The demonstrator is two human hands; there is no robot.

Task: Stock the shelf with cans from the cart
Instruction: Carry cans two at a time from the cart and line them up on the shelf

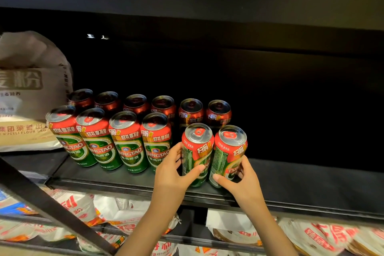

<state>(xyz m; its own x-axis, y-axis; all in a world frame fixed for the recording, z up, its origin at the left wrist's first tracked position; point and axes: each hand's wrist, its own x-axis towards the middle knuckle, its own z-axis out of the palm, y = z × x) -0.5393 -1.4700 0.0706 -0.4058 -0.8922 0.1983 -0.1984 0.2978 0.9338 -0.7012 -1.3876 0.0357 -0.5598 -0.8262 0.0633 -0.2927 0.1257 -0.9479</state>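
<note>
The left hand (172, 170) grips one red-and-green metal beer can (196, 151). The right hand (244, 181) grips its neighbour (227, 156). Both stand on the black metal shelf (301, 185)

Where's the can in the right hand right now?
In the head view, the right-hand can stands at the shelf's front edge, right of centre, beside the left hand's can and in front of the back row.

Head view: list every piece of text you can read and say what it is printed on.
"SINGTAO", first letter hidden: front-row cans.
"500ml": base of third front-row can.
"扫码": can in left hand, can in right hand.
"粉": flour sack left of the cans.
"FLOUR": lower sack.
Fine print on held cans, lower-shelf bags: unreadable.
</note>
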